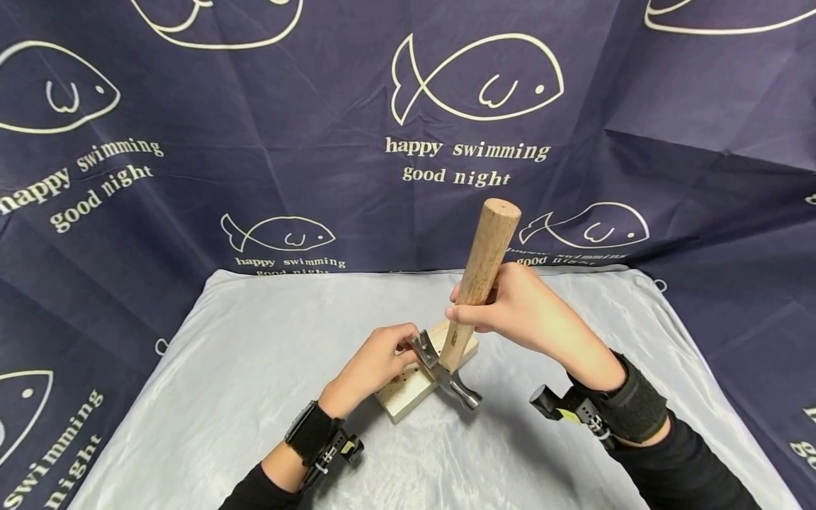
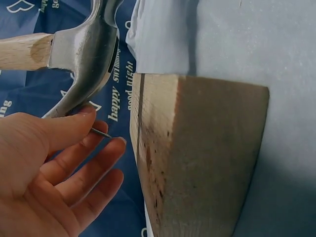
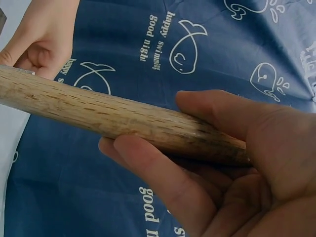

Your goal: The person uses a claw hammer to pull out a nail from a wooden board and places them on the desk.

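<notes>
My right hand (image 1: 525, 308) grips the wooden handle of a claw hammer (image 1: 479, 273), which is tilted with its head down. The hammer's steel head is close over a pale wooden block (image 1: 403, 394) in the head view. My left hand (image 1: 372, 358) is at the claw end. In the left wrist view, its thumb and forefinger pinch a thin nail (image 2: 101, 133), whose shank pokes out past the fingers. The claw's end lies behind that thumb. Small dark holes dot the block's upper face. Most of the nail is hidden by the fingers.
The block lies on a table under a pale, shiny cloth (image 1: 268, 340). A dark blue curtain (image 1: 357, 156) with white fish drawings and lettering hangs behind and along both sides. Each wrist wears a black strap with a small camera (image 1: 548, 402).
</notes>
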`<state>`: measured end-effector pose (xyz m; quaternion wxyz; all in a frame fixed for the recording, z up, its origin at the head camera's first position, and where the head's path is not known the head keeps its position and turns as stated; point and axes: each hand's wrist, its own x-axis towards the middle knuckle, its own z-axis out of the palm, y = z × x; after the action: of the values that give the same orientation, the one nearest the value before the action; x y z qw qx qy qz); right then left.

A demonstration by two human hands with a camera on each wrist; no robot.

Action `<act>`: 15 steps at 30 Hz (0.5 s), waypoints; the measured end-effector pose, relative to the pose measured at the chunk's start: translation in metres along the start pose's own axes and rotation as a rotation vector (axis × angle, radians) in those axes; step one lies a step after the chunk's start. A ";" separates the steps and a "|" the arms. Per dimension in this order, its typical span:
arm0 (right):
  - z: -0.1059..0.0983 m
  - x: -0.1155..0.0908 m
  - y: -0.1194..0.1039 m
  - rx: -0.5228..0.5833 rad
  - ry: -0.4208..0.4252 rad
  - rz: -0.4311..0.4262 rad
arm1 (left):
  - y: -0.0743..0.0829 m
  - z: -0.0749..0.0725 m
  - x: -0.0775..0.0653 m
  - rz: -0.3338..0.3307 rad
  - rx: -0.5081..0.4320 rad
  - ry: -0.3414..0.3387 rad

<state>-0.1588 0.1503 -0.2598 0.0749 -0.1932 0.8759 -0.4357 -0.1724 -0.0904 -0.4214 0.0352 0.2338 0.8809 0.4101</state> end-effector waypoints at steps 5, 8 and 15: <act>0.000 -0.001 0.000 0.037 -0.021 0.011 | 0.002 -0.002 -0.002 0.010 0.062 0.035; 0.001 0.000 0.000 0.048 -0.027 0.014 | 0.002 -0.002 -0.003 0.017 0.114 0.061; 0.000 0.000 0.003 0.034 -0.025 0.013 | 0.000 -0.003 -0.003 0.018 0.117 0.087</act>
<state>-0.1591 0.1519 -0.2625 0.0920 -0.1915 0.8687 -0.4474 -0.1709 -0.0939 -0.4197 -0.0208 0.2254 0.9018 0.3680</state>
